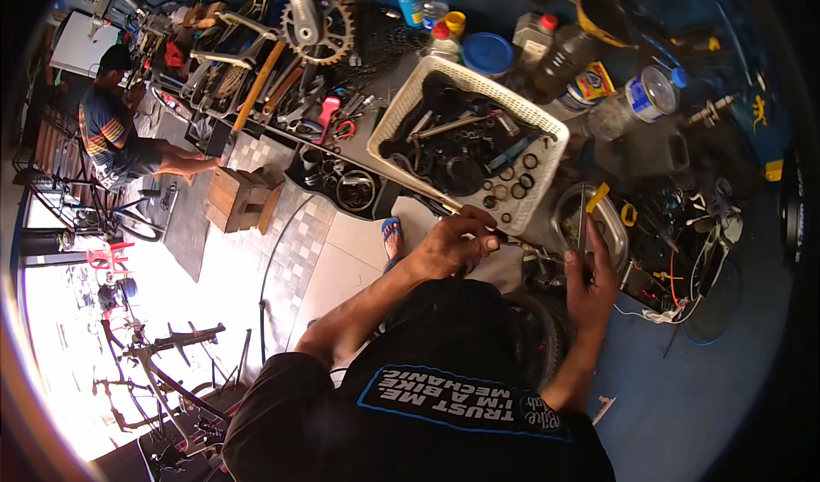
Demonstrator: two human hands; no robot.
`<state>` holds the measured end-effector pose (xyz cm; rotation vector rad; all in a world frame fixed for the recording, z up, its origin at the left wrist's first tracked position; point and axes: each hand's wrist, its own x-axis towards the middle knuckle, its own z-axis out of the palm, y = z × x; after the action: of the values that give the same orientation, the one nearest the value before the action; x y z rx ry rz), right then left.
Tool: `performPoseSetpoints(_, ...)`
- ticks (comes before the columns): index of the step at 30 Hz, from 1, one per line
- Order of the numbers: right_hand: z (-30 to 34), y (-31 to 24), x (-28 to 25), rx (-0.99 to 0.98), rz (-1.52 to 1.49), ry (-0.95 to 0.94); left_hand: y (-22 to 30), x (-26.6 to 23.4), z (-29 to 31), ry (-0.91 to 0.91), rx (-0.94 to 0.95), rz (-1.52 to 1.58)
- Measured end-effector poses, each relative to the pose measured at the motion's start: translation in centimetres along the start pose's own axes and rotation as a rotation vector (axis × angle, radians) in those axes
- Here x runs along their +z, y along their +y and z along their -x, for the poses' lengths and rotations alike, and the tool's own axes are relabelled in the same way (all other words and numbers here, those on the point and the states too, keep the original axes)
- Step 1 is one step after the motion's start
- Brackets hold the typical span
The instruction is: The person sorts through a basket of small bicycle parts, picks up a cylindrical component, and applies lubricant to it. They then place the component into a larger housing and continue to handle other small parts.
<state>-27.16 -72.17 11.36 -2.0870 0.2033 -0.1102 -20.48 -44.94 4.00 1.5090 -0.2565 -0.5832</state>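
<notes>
My left hand (461, 245) is closed in a pinch at the near edge of the white basket; whatever sits between its fingertips is too small to make out. Farther right, my right hand (591, 279) is raised beside an oval metal tray (617, 247), its fingers around a slim grey metal strip (583, 226) pointing away from me. A small yellow piece (599, 197) shows by the strip's tip; I cannot tell whether the two are joined. The white basket (389, 123) carries tools, dark parts and several rings.
Bottles and a blue-lidded tub (488, 53) stand behind the basket. Cables and small parts (683, 234) crowd the right. A crankset (314, 25) and hand tools fill the bench's left. A wooden stool (239, 200) stands on the floor; another person (115, 123) sits far left.
</notes>
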Motion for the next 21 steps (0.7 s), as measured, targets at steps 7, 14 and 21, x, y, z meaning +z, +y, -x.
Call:
performPoseSetpoints(7, -0.4, -4.8, 9.1, -0.118, -0.069, -0.164, -2.3, -9.3, 7.8, 0.143, 0.018, -0.336)
performPoseSetpoints(14, -1.4, -9.6, 21.0, -0.477, 0.163, -0.271, -6.3, -21.2, 13.8, 0.341, -0.141, -0.438)
performPoseSetpoints(21, 0.7, -8.2, 29.6, -0.339, 0.318, -0.300, -9.4, -33.0, 15.0, 0.451, 0.001, -0.646)
